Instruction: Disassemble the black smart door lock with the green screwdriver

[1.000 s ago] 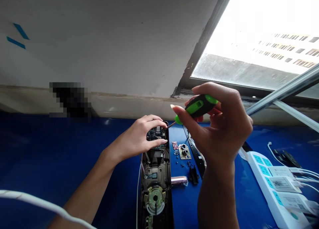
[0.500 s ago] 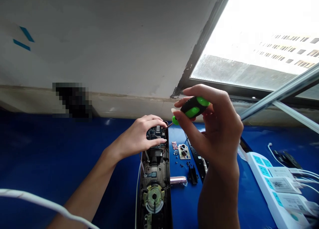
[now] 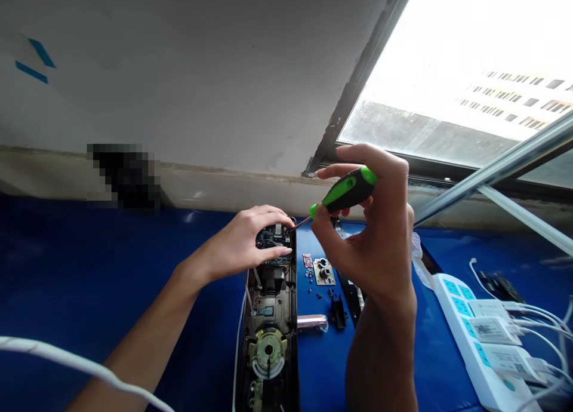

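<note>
My right hand (image 3: 369, 233) holds a green and black screwdriver (image 3: 347, 191) by its handle, thumb and fingertips round it. Its thin shaft slants down left to the upper right corner of a long dark device housing (image 3: 275, 292). The tip is hard to make out beside my left fingers. My left hand (image 3: 248, 236) grips the housing's upper end, thumb and forefinger reaching over a circuit board (image 3: 268, 237) and partly covering it. Farther down inside the open housing sit a black block (image 3: 271, 279) and a round brass-coloured part (image 3: 269, 352).
Right of the housing lie loose screws (image 3: 310, 274), a small red board (image 3: 307, 260), a metal plate part (image 3: 324, 271), a copper-coloured cylinder (image 3: 312, 322) and a black bracket (image 3: 338, 311). A power strip (image 3: 465, 340) with plugged-in chargers stands right. A white cable (image 3: 80, 364) crosses lower left.
The screwdriver handle has turned in my right fingers, which have opened out somewhat. My left hand keeps its place on the housing. The whole view has shifted slightly.
</note>
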Demonstrator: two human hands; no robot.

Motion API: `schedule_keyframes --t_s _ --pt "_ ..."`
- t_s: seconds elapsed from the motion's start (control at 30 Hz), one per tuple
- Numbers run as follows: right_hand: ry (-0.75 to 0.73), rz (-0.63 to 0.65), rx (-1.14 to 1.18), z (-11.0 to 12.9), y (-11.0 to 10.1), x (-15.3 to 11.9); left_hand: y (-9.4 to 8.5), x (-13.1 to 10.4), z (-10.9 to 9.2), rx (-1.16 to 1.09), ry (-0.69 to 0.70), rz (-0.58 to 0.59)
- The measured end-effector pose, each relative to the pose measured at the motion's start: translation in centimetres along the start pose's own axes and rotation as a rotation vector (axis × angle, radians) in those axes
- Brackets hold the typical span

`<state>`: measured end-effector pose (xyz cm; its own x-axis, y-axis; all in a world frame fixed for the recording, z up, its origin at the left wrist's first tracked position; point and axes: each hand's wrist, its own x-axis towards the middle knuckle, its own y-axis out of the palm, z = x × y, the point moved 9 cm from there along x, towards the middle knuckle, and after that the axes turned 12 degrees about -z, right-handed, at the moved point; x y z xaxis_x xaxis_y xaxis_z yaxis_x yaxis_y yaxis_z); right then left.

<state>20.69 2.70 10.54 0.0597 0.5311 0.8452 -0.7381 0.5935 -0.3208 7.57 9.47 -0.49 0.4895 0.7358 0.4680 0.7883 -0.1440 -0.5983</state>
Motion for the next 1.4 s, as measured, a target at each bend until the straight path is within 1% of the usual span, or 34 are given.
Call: schedule_keyframes --t_s 0.17,0.3,0.37,0.47,0.53,0.63,0.7,0.77,0.9,1.07,1.13,1.27,1.4 --pt "-0.037 -0.073 -0.069 -0.11 -0.38 0.08 0.03 0.07 -0.26 -0.003 0.011 0.022" --pt "-0.018 0.007 0.025 0.04 0.24 0.01 0.01 0.11 -0.26 -0.004 0.01 0.023" --pt "-0.018 0.018 0.011 0.09 0.23 -0.03 0.04 0.07 -0.31 0.002 0.01 0.026" --pt "-0.048 -0.05 -0.078 0.09 -0.37 -0.04 0.12 -0.06 -0.44 -0.001 0.008 0.045" --pt "-0.048 -0.078 -0.097 0.01 -0.55 -0.07 0.13 -0.14 -0.53 -0.008 0.006 0.055" --pt "-0.023 -0.029 -0.027 0.14 -0.07 -0.13 0.05 -0.16 -0.58 0.0 0.002 0.059" --pt "0.008 0.003 -0.019 0.15 0.22 -0.14 -0.03 -0.12 -0.6 0.01 0.002 0.053" --pt "0.015 -0.005 -0.067 0.15 0.14 -0.07 -0.04 -0.08 -0.64 0.013 0.006 0.05" --pt "-0.046 -0.073 -0.118 0.57 -0.49 0.11 0.1 -0.1 -0.8 0.009 0.022 0.064" --pt "0.024 0.021 -0.034 0.07 0.14 -0.15 0.0 -0.11 -0.75 0.034 0.022 0.063" --pt "-0.002 0.011 -0.038 0.21 0.15 -0.18 -0.05 -0.09 -0.75 0.034 0.022 0.063" --pt "-0.033 -0.051 -0.074 0.32 -0.28 -0.08 -0.08 -0.03 -0.86 0.022 0.034 0.068" --pt "0.0 0.009 -0.03 0.26 -0.09 -0.2 -0.12 -0.02 -0.76 0.032 0.031 0.061"
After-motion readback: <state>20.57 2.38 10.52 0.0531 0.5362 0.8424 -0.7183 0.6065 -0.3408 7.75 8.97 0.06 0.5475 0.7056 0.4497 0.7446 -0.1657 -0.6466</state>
